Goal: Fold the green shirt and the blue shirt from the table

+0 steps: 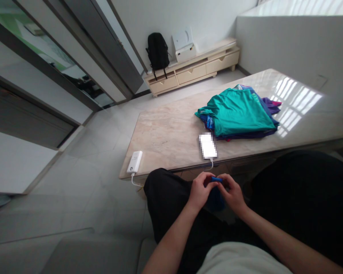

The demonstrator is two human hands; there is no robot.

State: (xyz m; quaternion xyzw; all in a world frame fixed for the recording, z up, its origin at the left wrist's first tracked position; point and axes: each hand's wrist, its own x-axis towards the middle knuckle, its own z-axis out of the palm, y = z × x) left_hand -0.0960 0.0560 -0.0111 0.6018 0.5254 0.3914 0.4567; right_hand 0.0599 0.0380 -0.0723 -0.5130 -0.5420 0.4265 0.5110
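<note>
Over my lap, my left hand [200, 189] and my right hand [231, 191] are close together, both pinching the edge of a blue cloth-like item [216, 179]. A bright blue strip shows between the fingertips. Below it a darker blue part hangs in shadow between my knees, and its exact kind cannot be made out. Just beyond the hands, a phone [208, 146] with a blurred-out white screen lies near the table's front edge, a white cable plugged into its lower end. Behind the phone rests a stack of folded clothes, topped by a teal shirt [237, 110].
A white power bank [135, 162] with a cable lies at the left corner of the marble-topped table [165, 131]. Across the room, a low wooden cabinet [191, 75] carries a black backpack [157, 51] and a white box [185, 53]. My knees are at the table's front edge.
</note>
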